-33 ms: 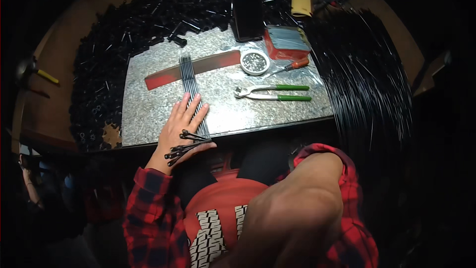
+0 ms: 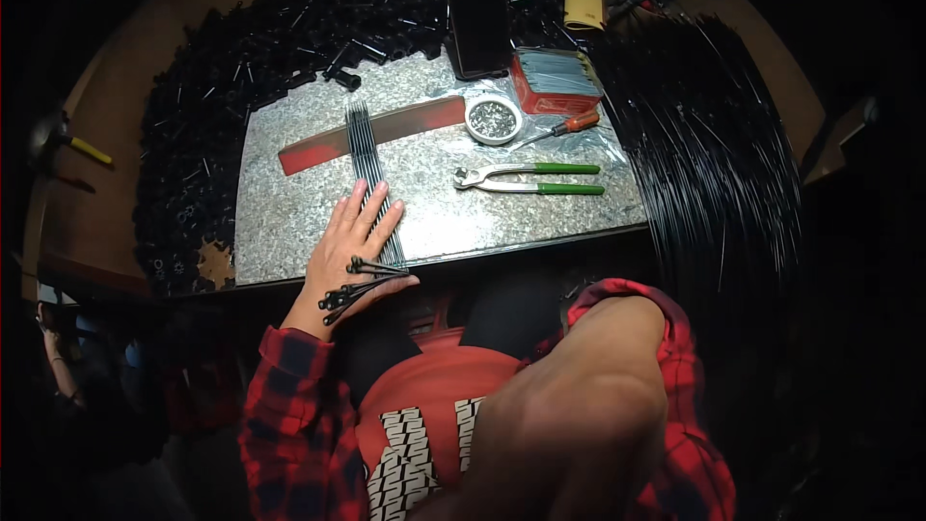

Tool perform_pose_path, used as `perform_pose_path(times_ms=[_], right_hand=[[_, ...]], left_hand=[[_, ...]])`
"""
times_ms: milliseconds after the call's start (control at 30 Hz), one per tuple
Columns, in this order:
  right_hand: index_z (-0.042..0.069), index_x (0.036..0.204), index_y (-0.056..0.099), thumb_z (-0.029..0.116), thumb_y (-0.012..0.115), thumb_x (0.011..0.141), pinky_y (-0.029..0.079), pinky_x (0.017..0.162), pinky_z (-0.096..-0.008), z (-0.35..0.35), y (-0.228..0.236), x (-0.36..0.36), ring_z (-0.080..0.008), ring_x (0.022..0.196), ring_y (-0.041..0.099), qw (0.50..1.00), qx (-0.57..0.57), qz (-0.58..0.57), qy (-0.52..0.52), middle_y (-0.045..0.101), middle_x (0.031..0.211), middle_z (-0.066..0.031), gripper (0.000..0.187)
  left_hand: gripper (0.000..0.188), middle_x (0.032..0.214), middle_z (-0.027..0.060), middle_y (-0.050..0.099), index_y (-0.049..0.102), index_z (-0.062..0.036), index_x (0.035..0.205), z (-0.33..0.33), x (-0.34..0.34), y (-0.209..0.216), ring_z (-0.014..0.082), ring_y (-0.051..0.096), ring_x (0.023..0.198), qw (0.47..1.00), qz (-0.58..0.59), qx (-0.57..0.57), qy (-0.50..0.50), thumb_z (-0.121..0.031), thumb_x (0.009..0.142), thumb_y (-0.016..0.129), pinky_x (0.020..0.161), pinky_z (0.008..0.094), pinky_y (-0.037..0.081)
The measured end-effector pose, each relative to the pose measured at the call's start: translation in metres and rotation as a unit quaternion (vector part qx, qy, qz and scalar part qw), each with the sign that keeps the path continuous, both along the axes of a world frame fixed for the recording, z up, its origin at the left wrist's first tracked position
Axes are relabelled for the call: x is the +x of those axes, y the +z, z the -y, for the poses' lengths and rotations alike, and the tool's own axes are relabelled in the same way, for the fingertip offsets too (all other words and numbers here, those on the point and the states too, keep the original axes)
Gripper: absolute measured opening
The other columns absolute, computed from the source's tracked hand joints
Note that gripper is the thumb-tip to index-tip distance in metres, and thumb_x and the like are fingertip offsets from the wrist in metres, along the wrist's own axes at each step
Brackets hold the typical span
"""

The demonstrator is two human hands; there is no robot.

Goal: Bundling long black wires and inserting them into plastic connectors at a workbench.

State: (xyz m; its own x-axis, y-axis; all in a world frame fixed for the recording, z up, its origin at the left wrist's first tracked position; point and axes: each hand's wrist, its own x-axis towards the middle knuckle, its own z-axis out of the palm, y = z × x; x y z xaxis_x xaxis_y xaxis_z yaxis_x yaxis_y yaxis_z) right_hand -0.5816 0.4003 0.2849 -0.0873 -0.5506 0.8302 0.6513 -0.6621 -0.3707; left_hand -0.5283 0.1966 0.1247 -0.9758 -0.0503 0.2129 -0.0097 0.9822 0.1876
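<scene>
My left hand (image 2: 352, 241) lies flat on the near left part of the speckled board, fingers stretched out over a row of thin dark rods (image 2: 363, 143). The rods run away from me, and their far ends rest across a red-and-brown flat bar (image 2: 417, 123). Black looped ends (image 2: 349, 291) fan out by my left thumb, over the back of the hand near the wrist. My right hand (image 2: 579, 405) is raised close to the camera in front of my chest, dark and blurred. Its fingers are hidden.
Green-handled pincers (image 2: 540, 179), a white bowl of small metal pieces (image 2: 493, 121) and a screwdriver (image 2: 569, 125) lie to the right. Behind stand a red box (image 2: 555, 101) and a phone (image 2: 477, 19). Black parts (image 2: 222, 106) pile up left; long dark rods (image 2: 704, 135) heap right.
</scene>
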Motion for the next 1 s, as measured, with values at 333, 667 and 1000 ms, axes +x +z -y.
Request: perform_pose_path(times_ms=[333,667,1000], right_hand=[[-0.007,0.092,0.063,0.013,0.062,0.086,0.054,0.061,-0.0317,0.001,-0.003,-0.086,-0.0262,0.073,0.067,0.89,0.069,-0.409,-0.187,0.066,0.084,-0.0171,0.021],[-0.003,0.086,0.062,0.008,0.062,0.082,0.049,0.069,-0.0428,0.022,-0.094,-0.31,-0.0393,0.08,0.062,0.244,0.348,-0.631,-0.649,0.064,0.081,-0.0194,0.012],[0.0,0.078,0.063,0.002,0.051,0.078,0.052,0.075,-0.0427,0.026,-0.112,-0.328,-0.0367,0.087,0.063,0.132,0.291,-0.734,-0.599,0.064,0.091,-0.0206,0.012]], left_hand=[[0.095,0.147,0.0189,0.03,0.042,-0.0088,0.138,-0.006,0.006,0.007,0.0431,0.02,0.138,0.999,-0.001,-0.038,0.037,-0.06,0.064,0.072,0.113,0.0529,0.018],[0.098,0.146,0.0207,0.031,0.039,-0.0089,0.14,-0.001,0.005,0.001,0.0447,0.026,0.135,0.998,-0.014,-0.051,0.028,-0.074,0.069,0.054,0.111,0.052,0.023],[0.078,0.148,0.0191,0.028,0.036,-0.0068,0.141,-0.001,0.013,0.005,0.0407,0.023,0.138,1.0,0.001,0.002,0.019,0.0,0.067,0.06,0.112,0.049,0.024]])
